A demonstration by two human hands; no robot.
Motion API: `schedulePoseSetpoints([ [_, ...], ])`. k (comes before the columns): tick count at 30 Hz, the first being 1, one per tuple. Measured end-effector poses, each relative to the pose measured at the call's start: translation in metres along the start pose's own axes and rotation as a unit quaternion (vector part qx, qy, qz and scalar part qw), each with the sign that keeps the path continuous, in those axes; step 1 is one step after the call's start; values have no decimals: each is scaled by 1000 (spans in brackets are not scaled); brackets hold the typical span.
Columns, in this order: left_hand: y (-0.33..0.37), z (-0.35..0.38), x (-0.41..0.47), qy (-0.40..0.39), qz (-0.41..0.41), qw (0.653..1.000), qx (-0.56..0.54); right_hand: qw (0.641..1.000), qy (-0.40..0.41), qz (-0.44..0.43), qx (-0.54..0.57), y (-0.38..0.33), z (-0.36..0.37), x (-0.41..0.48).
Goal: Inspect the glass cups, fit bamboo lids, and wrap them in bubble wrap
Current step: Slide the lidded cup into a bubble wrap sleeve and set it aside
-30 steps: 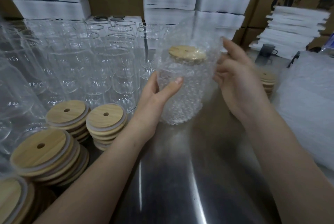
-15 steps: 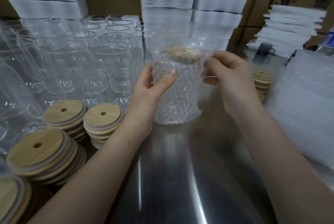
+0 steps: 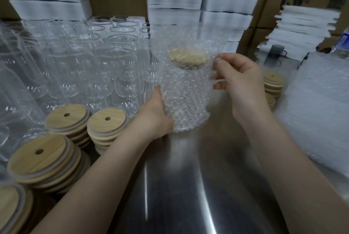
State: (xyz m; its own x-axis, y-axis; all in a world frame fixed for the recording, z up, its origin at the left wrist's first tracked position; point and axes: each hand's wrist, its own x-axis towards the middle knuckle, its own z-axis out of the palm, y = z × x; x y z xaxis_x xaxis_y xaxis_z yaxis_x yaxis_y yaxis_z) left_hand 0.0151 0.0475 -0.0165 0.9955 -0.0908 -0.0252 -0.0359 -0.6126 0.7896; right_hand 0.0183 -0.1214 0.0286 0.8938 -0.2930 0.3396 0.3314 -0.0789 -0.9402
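Lidded glass cup [image 3: 186, 90] is dead centre, upright, and looks to be resting on the steel table [image 3: 188, 186], already sleeved in bubble wrap [image 3: 181, 114]. Left hand [image 3: 154, 118] cups its lower side from 8 o'clock, I'd guess to stop it spinning; the fingers are hidden behind. Right hand [image 3: 239, 80] at 3 o'clock pinches the loose wrap beside the bamboo lid [image 3: 188, 57], probably to fold it over the top. Spare lid stacks [image 3: 68, 118] wait at 8 o'clock, bare glasses [image 3: 120, 67] at 10.
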Motion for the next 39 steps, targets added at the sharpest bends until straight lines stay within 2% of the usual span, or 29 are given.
schedulePoseSetpoints([
  [10,-2,4,1,90,8,996,1,1000,-8,-6,-30,1,-1,1],
  [13,8,2,-4,72,63,990,-101,999,-3,-14,-33,1,-3,3],
  [17,22,-1,-12,61,148,945,-285,999,3,-29,-19,1,-5,4],
  [21,25,-6,-14,98,180,896,-393,996,-77,-26,40,-3,-8,7],
  [23,27,-8,-15,127,191,891,-391,991,-117,-33,50,-4,-10,7],
  [27,31,-10,-17,169,198,876,-406,985,-149,-76,49,-2,-9,3],
  [31,34,-11,-17,246,201,852,-416,983,-122,-128,52,-4,-7,-2],
  [39,29,-14,-13,289,230,833,-413,985,-53,-164,34,-5,-4,-4],
])
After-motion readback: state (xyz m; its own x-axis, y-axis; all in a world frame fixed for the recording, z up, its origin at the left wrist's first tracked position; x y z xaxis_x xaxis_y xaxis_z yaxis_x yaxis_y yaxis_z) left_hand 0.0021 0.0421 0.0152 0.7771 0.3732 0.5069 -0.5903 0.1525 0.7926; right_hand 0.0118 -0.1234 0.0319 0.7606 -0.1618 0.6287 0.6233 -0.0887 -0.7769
